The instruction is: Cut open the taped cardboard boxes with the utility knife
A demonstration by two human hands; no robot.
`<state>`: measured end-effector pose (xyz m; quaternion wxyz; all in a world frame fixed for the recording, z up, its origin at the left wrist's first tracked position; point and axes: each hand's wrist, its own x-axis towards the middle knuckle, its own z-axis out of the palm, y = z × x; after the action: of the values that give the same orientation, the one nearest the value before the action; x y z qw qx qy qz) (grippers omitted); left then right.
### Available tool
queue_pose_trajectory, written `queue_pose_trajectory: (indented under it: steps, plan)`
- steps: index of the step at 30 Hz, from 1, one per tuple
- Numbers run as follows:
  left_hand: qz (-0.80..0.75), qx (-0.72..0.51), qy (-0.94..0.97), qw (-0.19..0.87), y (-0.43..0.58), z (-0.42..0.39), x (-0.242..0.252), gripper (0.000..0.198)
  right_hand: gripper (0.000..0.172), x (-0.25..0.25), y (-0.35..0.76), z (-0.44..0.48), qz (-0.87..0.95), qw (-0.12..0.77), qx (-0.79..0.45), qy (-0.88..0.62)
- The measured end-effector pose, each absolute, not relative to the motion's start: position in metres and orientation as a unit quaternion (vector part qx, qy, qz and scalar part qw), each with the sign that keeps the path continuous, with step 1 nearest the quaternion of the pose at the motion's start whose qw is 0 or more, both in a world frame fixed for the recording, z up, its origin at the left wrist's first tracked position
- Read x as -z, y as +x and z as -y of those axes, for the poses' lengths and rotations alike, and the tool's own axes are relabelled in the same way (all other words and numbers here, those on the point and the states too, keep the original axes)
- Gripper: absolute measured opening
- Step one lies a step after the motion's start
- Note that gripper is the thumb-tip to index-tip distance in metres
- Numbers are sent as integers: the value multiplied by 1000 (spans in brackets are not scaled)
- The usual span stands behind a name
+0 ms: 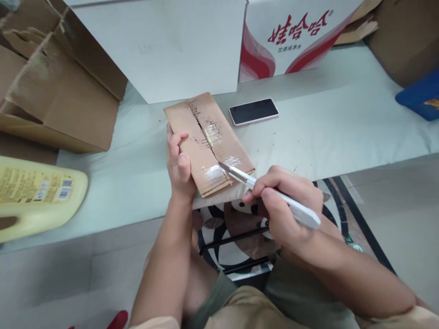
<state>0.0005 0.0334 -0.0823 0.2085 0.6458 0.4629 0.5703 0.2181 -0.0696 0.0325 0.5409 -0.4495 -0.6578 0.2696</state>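
Observation:
A small flat cardboard box [224, 137] lies tilted near the front edge of the table, its lengthwise seam facing up. Clear tape [214, 172] crosses the seam in patches, and the cardboard around it is scored and torn in places. My left hand [180, 167] grips the box by its left side, thumb and fingers bent over the edge. In my right hand [291, 196] is a white utility knife [291, 205], fingers closed round its handle. The extended blade touches the seam beside the tape at the near end.
A smartphone [254, 111] lies just beyond the box. Behind stand a white carton [164, 50] and a red-and-white carton [291, 41]. Large cardboard boxes [72, 91] and a yellow bottle [41, 196] are at left; a blue object [420, 98] is at far right.

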Motion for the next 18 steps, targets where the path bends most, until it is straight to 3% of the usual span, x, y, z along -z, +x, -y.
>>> queue_pose_trajectory:
  steps: [8, 18]
  plan:
    - [-459, -573, 643, 218, 0, -36, 85, 61, 19, 3, 224, 43, 458, 607, -514, -397]
    - [-464, -564, 648, 219, -1, -36, 83, 61, 19, -2, 236, 33, 672, 549, -258, -424]
